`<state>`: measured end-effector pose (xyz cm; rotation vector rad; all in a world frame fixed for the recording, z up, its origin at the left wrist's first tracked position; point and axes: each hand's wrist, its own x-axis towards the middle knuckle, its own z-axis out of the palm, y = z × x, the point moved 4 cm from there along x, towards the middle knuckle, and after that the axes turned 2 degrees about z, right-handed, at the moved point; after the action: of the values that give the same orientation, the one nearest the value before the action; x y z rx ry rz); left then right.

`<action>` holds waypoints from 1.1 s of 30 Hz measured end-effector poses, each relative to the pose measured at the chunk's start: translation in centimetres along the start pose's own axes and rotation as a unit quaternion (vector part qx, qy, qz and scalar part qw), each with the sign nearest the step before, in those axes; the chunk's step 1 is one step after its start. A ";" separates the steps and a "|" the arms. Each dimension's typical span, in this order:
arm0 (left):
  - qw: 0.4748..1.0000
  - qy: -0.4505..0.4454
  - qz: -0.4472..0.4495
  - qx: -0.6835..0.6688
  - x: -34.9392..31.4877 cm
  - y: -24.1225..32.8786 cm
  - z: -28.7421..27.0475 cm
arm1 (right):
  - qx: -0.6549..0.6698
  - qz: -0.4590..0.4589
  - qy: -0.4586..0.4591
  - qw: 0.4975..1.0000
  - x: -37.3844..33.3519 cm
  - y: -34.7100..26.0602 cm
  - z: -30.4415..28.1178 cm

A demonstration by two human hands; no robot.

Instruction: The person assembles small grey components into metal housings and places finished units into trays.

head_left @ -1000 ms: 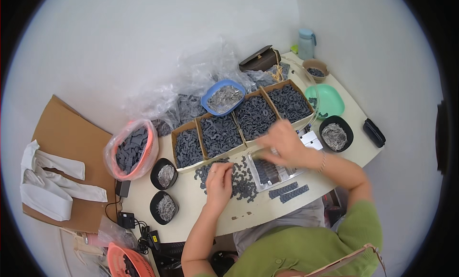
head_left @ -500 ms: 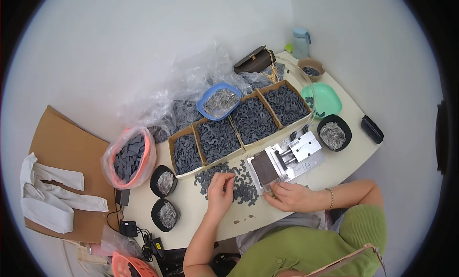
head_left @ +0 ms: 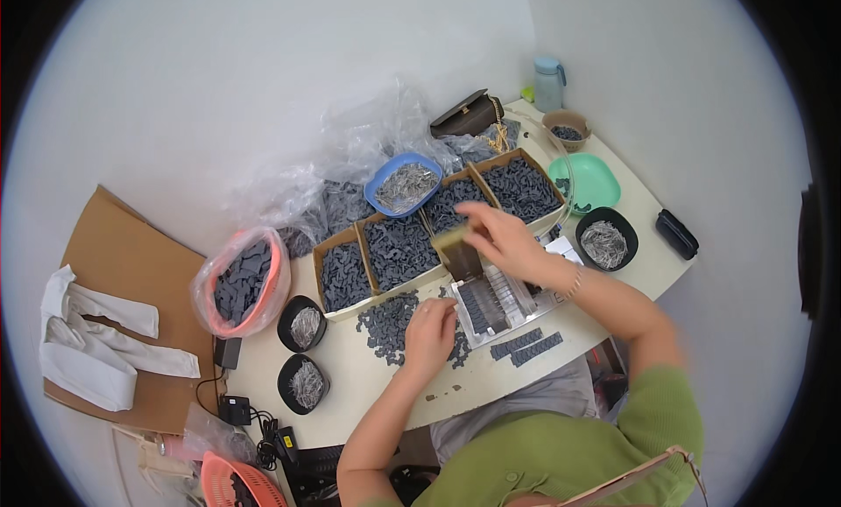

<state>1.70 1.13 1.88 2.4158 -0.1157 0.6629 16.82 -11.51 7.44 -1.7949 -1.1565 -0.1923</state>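
Observation:
My right hand (head_left: pixel 508 240) grips the edge of a dark, flat cover plate (head_left: pixel 461 255) with a yellowish rim. It holds the plate raised and tilted over the metal fixture (head_left: pixel 477 339) and the front of the divided box. In the fixture's open bed lies a row of small grey parts (head_left: pixel 474 306), beside a clear ribbed section. At the fixture's left edge, my left hand (head_left: pixel 429 339) has its fingertips pinched together; what they hold, if anything, is too small to make out. Loose grey parts (head_left: pixel 385 325) are heaped left of that hand.
A divided cardboard box (head_left: pixel 366 292) of grey parts stands behind. Two strips of joined grey parts (head_left: pixel 527 348) lie in front of the fixture. Black bowls (head_left: pixel 300 321) of metal pins stand left, another bowl (head_left: pixel 604 240) right. A blue tray (head_left: pixel 405 183) rests on the box.
My right hand has lifted from the fixture's front, up and away, with the cover plate. The bed and two grey strips now show. My left hand has moved slightly right, toward the fixture.

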 end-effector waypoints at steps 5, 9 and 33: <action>0.983 -0.025 0.106 0.146 3.3 0.5 3.1 | -0.017 0.069 -0.097 0.993 2.8 5.0 3.1; 0.972 -0.065 0.135 0.183 3.9 0.5 3.8 | -0.070 0.009 -0.054 0.996 2.5 4.6 -0.4; 0.963 -0.136 0.120 0.198 -0.3 4.9 3.0 | -0.073 0.182 -0.159 0.968 2.7 15.9 -6.5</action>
<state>1.53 -4.62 2.42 2.9037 -0.4322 0.4869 32.71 -16.30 2.45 -2.1904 -1.0237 0.2427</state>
